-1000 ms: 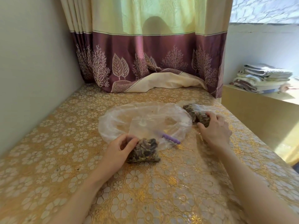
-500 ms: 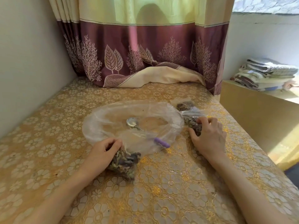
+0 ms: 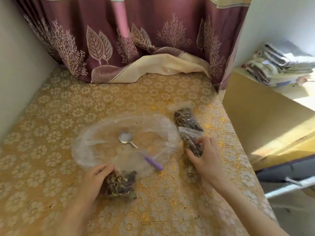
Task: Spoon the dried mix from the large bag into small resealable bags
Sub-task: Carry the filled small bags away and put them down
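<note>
Head view: I see both hands low on a table [image 3: 51, 133] covered in a gold floral cloth. The large bag [image 3: 122, 142], clear and nearly flat, lies at center, rim rolled open. A spoon [image 3: 127, 140] lies inside it, bowl toward 11 o'clock, purple handle [image 3: 153, 163] poking over the rim at 5 o'clock. I can't make out any dried mix left in the bag.

The left hand [image 3: 95, 179] is at 7 o'clock of the bag, fingers curled over the left edge of a small filled bag [image 3: 122, 184], gripping it; that bag lies on the cloth touching the big bag's near rim. Thumb hidden, can't tell where it sits.

The right hand [image 3: 206, 159] is at 3 o'clock of the big bag, fingertips and thumb pinching a second small filled bag [image 3: 192, 145]. A third filled bag [image 3: 185, 118] lies just beyond it at 1 o'clock; touching or overlapping, I can't tell which.

Far side, 12 o'clock: a maroon curtain [image 3: 136, 40] with leaf print, its hem bunched on the table. At 2 o'clock, folded towels [image 3: 281, 65] stacked on a yellow ledge [image 3: 255, 108]. Frame slightly blurred.
</note>
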Demonstrator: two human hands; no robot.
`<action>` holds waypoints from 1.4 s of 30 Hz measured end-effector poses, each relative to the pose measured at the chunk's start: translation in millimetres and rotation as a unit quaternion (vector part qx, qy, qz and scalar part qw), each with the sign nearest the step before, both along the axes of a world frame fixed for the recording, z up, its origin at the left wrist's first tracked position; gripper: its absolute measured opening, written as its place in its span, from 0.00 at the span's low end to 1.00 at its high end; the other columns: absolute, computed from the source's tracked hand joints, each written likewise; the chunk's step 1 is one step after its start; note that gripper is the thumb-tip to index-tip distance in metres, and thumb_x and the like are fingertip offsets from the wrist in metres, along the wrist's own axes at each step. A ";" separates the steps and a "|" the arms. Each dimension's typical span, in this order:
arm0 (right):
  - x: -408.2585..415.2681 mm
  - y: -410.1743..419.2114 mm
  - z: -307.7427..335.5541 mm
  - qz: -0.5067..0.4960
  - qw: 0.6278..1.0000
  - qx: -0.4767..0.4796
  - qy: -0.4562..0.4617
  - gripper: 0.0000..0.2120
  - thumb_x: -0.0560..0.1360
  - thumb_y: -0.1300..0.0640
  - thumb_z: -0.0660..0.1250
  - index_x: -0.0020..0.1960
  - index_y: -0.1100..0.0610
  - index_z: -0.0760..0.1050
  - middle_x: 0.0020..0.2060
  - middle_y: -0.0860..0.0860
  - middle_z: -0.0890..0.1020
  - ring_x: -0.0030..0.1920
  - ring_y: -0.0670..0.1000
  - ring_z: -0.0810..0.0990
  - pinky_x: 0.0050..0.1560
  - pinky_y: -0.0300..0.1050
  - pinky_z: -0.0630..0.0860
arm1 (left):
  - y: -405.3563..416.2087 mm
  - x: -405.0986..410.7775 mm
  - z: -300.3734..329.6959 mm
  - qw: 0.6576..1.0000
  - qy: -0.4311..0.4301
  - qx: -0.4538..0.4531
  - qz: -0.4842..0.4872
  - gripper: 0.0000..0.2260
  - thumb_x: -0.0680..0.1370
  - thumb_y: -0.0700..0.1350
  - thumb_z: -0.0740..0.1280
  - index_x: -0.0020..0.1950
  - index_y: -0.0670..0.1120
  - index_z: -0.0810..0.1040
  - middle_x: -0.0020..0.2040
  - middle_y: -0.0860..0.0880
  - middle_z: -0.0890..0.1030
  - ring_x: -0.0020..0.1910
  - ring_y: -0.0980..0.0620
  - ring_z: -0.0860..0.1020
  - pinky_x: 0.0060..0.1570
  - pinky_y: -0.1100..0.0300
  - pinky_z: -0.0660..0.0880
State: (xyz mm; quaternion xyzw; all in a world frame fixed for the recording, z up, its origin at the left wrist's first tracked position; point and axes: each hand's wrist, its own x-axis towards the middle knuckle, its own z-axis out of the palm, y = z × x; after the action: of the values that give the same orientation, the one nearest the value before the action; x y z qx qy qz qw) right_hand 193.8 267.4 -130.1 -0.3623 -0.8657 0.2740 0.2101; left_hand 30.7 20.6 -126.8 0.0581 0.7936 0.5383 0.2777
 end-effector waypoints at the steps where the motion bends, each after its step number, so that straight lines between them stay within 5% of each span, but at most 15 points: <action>1: 3.0 -0.6 10.3 0.001 0.998 -0.054 0.013 0.14 0.71 0.53 0.72 0.48 0.49 0.67 0.44 0.44 0.70 0.46 0.48 0.70 0.41 0.35 0.68 | 2.3 4.8 6.7 0.999 -0.037 0.008 0.029 0.10 0.76 0.48 0.66 0.38 0.46 0.82 0.38 0.48 0.83 0.42 0.51 0.78 0.37 0.60 0.68; 6: 33.5 -8.1 68.7 -0.037 0.977 -0.208 0.020 0.15 0.71 0.54 0.72 0.44 0.44 0.66 0.46 0.48 0.75 0.47 0.48 0.75 0.45 0.46 0.75 | 24.2 39.1 43.4 0.990 -0.126 0.012 0.056 0.08 0.76 0.50 0.65 0.44 0.48 0.79 0.40 0.48 0.83 0.41 0.49 0.80 0.37 0.57 0.72; 12: 111.0 -25.5 140.4 -0.155 0.939 -0.305 0.046 0.12 0.71 0.57 0.72 0.44 0.47 0.69 0.44 0.46 0.74 0.48 0.52 0.76 0.48 0.50 0.76 | 50.3 90.1 106.9 0.993 -0.110 -0.022 -0.036 0.12 0.79 0.48 0.63 0.39 0.46 0.79 0.36 0.49 0.81 0.40 0.49 0.78 0.38 0.55 0.71; 21: 224.8 -64.1 195.5 -0.312 0.883 -0.329 0.120 0.10 0.72 0.59 0.72 0.46 0.53 0.71 0.45 0.48 0.76 0.44 0.43 0.73 0.42 0.32 0.71 | 94.3 157.5 166.9 0.964 -0.120 -0.049 -0.233 0.12 0.80 0.47 0.60 0.42 0.42 0.77 0.38 0.46 0.79 0.39 0.48 0.77 0.39 0.54 0.72; 25: 273.6 -87.2 191.6 -0.436 0.819 -0.321 0.188 0.11 0.72 0.62 0.72 0.45 0.52 0.70 0.45 0.49 0.76 0.45 0.46 0.75 0.41 0.29 0.70 | 122.5 180.4 165.2 0.935 -0.073 -0.091 -0.335 0.11 0.80 0.48 0.60 0.40 0.47 0.76 0.36 0.48 0.79 0.36 0.53 0.77 0.31 0.62 0.70; 28: 314.5 -108.1 182.3 -0.533 0.739 -0.333 0.244 0.09 0.72 0.61 0.72 0.45 0.53 0.72 0.46 0.54 0.80 0.45 0.50 0.79 0.42 0.37 0.75 | 149.0 198.8 159.5 0.896 -0.041 -0.114 -0.426 0.11 0.79 0.49 0.60 0.41 0.47 0.77 0.35 0.48 0.79 0.34 0.53 0.77 0.28 0.63 0.70; 32: 373.0 -127.3 173.5 -0.613 0.654 -0.323 0.303 0.09 0.72 0.62 0.72 0.46 0.54 0.73 0.43 0.53 0.81 0.38 0.42 0.80 0.36 0.33 0.75 | 189.1 242.8 156.9 0.830 0.020 -0.136 -0.541 0.13 0.79 0.49 0.60 0.41 0.42 0.77 0.30 0.51 0.78 0.29 0.54 0.77 0.24 0.69 0.68; 36: 434.1 -139.2 173.0 -0.660 0.607 -0.301 0.323 0.08 0.72 0.64 0.71 0.46 0.55 0.73 0.41 0.50 0.80 0.33 0.37 0.79 0.33 0.30 0.73 | 227.1 314.7 163.0 0.783 0.059 -0.111 -0.610 0.14 0.80 0.45 0.60 0.39 0.41 0.77 0.29 0.49 0.76 0.28 0.52 0.72 0.23 0.70 0.66; 39: 479.5 -145.4 174.3 -0.684 0.577 -0.297 0.334 0.08 0.72 0.62 0.71 0.46 0.54 0.74 0.42 0.51 0.81 0.34 0.38 0.80 0.33 0.31 0.74 | 249.6 377.3 165.0 0.775 0.065 -0.090 -0.622 0.15 0.80 0.46 0.60 0.36 0.40 0.75 0.30 0.47 0.74 0.30 0.50 0.70 0.30 0.59 0.63; 42: 522.3 -147.1 176.3 -0.708 0.537 -0.292 0.353 0.08 0.72 0.61 0.72 0.48 0.54 0.74 0.43 0.54 0.81 0.39 0.47 0.81 0.37 0.39 0.76 | 265.1 438.0 169.9 0.793 0.003 -0.081 -0.604 0.16 0.80 0.46 0.61 0.34 0.40 0.72 0.28 0.50 0.70 0.29 0.54 0.66 0.31 0.58 0.61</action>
State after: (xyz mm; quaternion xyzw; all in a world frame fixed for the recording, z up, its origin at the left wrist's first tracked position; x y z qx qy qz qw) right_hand 716.1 120.4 46.2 -0.7722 -0.0541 0.3788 0.5072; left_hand 468.7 285.7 43.1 0.5049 0.6382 0.1944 0.5477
